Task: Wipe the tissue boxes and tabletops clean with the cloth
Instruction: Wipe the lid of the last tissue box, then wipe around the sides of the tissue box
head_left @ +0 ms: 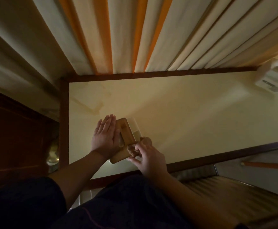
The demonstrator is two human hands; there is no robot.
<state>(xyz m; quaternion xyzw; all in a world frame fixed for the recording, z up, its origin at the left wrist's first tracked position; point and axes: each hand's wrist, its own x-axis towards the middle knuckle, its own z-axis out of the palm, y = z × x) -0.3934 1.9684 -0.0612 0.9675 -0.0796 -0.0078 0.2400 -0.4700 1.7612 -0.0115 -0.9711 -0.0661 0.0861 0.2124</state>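
Note:
A tissue box with a wooden lid (124, 129) and white sides lies on the cream tabletop (184, 116), near its front edge. My left hand (105, 136) lies flat against the box's left side, fingers straight, thumb over the lid's slot. My right hand (149, 157) grips a bunched brownish cloth (139, 145) and holds it against the near right corner of the lid. Part of the lid is hidden under my hands.
The table has a dark wooden rim (63, 123). Striped curtains (135, 35) hang behind it. A white tissue pack (274, 76) sits at the far right corner. A chair with a striped seat (226, 192) stands to the right. Dark floor lies on the left.

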